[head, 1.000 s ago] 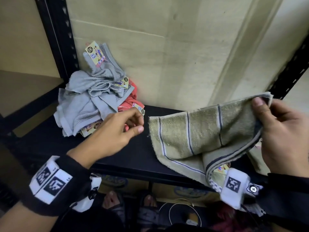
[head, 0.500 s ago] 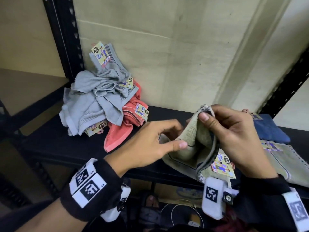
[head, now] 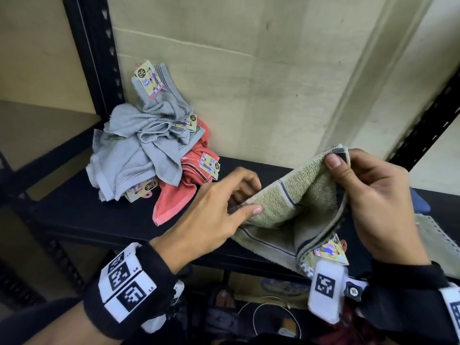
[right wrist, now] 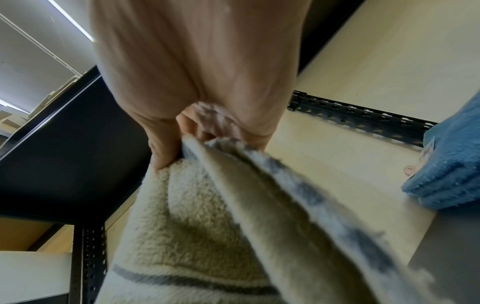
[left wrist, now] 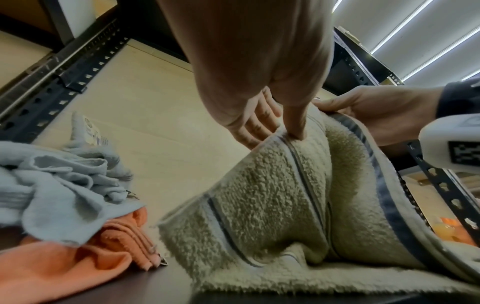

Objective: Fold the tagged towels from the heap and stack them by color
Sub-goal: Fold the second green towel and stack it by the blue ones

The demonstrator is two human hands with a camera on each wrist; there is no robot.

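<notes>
The black shelf (head: 119,220) carries everything, with a pale wall (head: 261,83) behind it. At its left end sits the heap (head: 139,155) of crumpled grey towels, a coral towel (head: 179,195) spilling out from under it toward the front edge, and paper tags showing among the folds. In the middle, partly lifted off the shelf, is an olive towel with dark stripes (head: 293,207); its lower part lies on the shelf while its upper edge is raised. The right hand (head: 373,202) pinches that raised dark-bordered edge between thumb and fingers. The left hand (head: 219,215) nips the towel's left edge, thumb on top and fingers curled behind. A blue towel (right wrist: 457,162) lies at the right end, with another olive one (head: 438,245) in front of it. A printed tag (head: 331,252) hangs from the held towel near the right wrist.
</notes>
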